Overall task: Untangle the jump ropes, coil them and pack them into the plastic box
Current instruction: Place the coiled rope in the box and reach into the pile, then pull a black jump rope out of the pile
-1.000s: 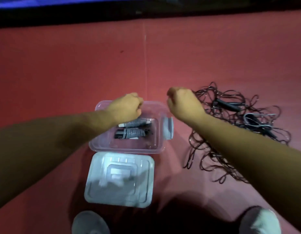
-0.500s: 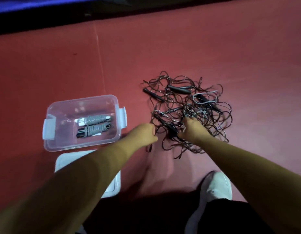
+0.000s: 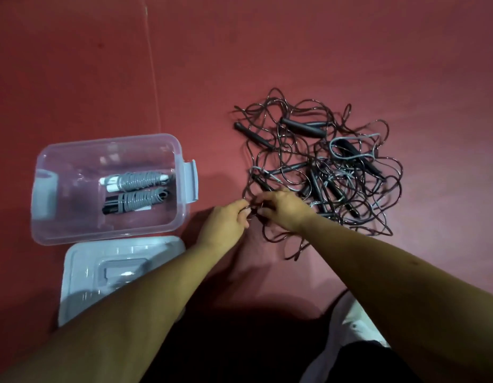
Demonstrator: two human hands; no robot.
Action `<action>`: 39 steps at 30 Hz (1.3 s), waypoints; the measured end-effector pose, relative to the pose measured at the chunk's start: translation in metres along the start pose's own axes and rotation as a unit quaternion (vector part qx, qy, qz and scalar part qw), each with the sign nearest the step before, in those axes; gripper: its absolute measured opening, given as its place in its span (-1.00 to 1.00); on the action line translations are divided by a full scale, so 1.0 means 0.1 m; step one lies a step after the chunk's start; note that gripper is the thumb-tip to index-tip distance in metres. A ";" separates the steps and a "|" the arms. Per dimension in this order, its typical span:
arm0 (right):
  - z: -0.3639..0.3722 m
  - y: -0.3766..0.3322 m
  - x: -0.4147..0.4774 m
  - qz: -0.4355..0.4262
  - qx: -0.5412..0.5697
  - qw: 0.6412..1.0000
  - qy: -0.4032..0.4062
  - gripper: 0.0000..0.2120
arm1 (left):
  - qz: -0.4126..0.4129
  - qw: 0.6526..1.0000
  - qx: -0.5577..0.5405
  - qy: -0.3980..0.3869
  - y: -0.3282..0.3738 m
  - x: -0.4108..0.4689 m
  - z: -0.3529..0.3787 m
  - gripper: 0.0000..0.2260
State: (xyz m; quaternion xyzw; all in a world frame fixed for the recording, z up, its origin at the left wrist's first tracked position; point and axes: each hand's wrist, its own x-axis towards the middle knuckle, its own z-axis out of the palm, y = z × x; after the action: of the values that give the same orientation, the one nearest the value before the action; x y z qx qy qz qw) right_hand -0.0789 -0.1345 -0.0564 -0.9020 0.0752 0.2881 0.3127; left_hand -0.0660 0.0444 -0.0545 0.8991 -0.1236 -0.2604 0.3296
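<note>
Pinching cord in curled fingers, left hand (image 3: 226, 220) and right hand (image 3: 282, 208) are working close together at the jump ropes' (image 3: 320, 175) near-left edge, the heap lying rightward.

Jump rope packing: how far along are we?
Done: two coiled ropes lie in the plastic box, with the lid off beside it. In hand: left grip and right grip pinch cords at the near edge of the tangled pile. Left: that whole pile, several dark handles in it, uncoiled.
</note>
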 end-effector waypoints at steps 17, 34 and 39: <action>-2.21 -1.42 -1.99 -0.120 0.234 0.946 0.192 -0.78 | 0.203 0.960 -0.048 0.186 2.11 -1.04 -2.59 -0.89; -3.39 -2.18 -4.07 -0.153 0.043 0.940 0.302 -0.81 | 0.236 0.907 -0.317 0.144 3.14 -2.53 -3.35 -0.89; -3.10 -2.18 -4.14 -0.203 0.158 0.947 0.194 -0.68 | 0.288 0.896 -0.304 0.148 3.86 -2.96 -3.59 -0.93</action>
State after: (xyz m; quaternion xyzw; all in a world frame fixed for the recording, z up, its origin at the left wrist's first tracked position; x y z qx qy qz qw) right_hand -0.2039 -0.1682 0.4899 -0.8757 -0.0061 0.0221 0.4823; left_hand -0.1344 0.0605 0.5458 0.7080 -0.2420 -0.0426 0.6621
